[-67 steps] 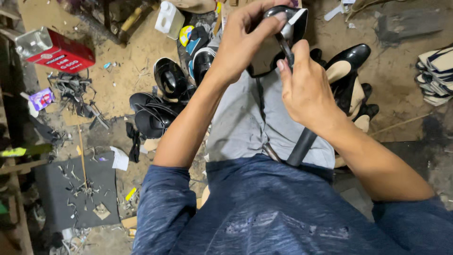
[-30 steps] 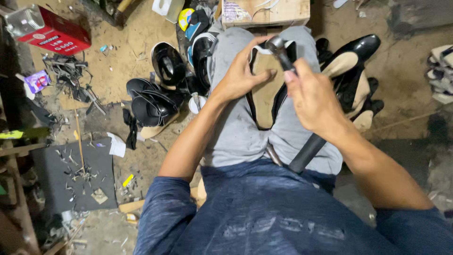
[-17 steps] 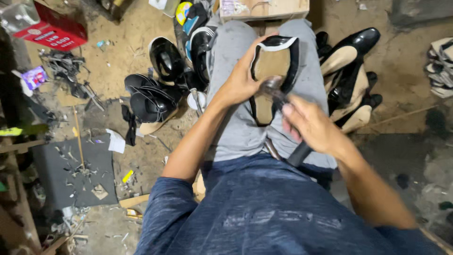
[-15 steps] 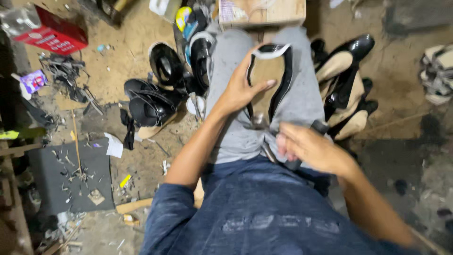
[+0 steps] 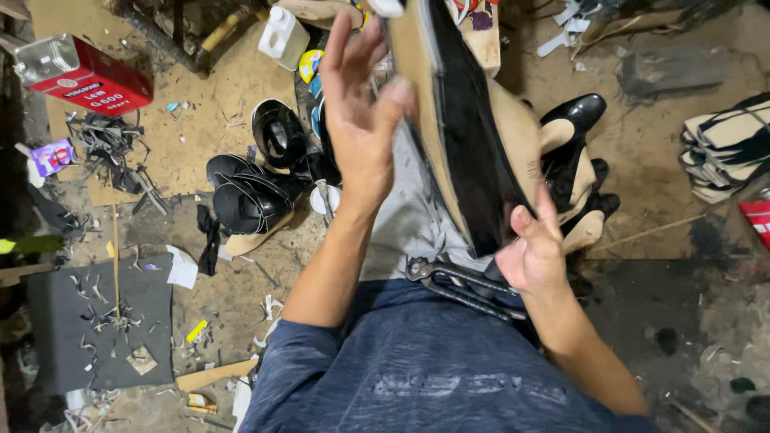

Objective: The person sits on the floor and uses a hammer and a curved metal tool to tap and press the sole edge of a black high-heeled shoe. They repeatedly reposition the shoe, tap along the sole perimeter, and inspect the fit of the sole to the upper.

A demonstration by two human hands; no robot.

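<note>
Nearest the camera, a pair of pliers (image 5: 461, 281) lies across the person's lap, just below the shoe (image 5: 461, 120) and touching the blue shirt (image 5: 417, 369). The shoe, black with a tan sole, is held up on edge above the grey trousers (image 5: 405, 228), its sole turned to the left and its lower end down near the pliers.

The right hand (image 5: 533, 252) takes the shoe's lower end: its grip is closed on the shoe, thumb up along the tan side and the other fingers hidden behind. The left hand (image 5: 361, 120) lies flat against the sole side of the shoe, its grip spread, fingers straight and apart, the thumb tip pressed on the sole's edge.

Left of the shoe, on the dirt floor (image 5: 233, 88), sit several black shoe uppers (image 5: 249, 200), one on a tan sole, close beside the person's left knee. Further left of the shoe lies a dark mat (image 5: 56, 321) strewn with scraps, and a wooden stick (image 5: 115, 248) running along its upper edge. Right of the shoe stands a heap of glossy black heeled shoes (image 5: 573, 160) with pale linings, just beside the right knee, and well beyond that a stack of flat soles (image 5: 726, 156).

Farthest off, up and left of the shoe, are a white bottle (image 5: 282, 36) and a red tin can (image 5: 80, 72) lying on its side.
</note>
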